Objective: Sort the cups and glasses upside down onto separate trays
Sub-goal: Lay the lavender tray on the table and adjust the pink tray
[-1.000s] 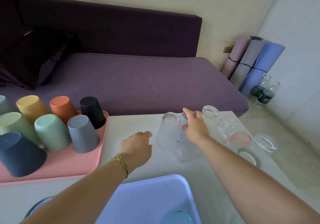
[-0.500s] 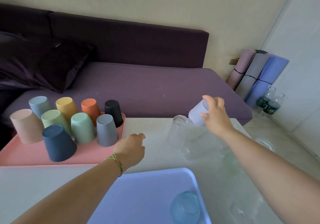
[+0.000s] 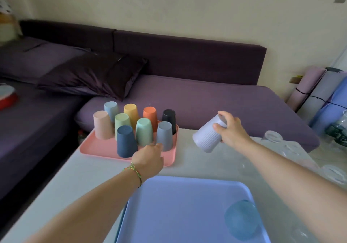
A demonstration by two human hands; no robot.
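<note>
One lavender cup (image 3: 208, 136) clamped in your right hand (image 3: 231, 130), tilted — mouth toward 8 o'clock, base at 2. Pink tray (image 3: 90, 147) lies at 9 o'clock from it; your left hand (image 3: 149, 158), loose and empty, hovers nearer.

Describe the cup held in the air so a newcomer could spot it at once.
Find the pink tray packed with upturned coloured cups. Just right of it, the right hand grips a pale lavender ribbed cup above the white table. Unlike the others, it is tilted and off the tray.
</note>
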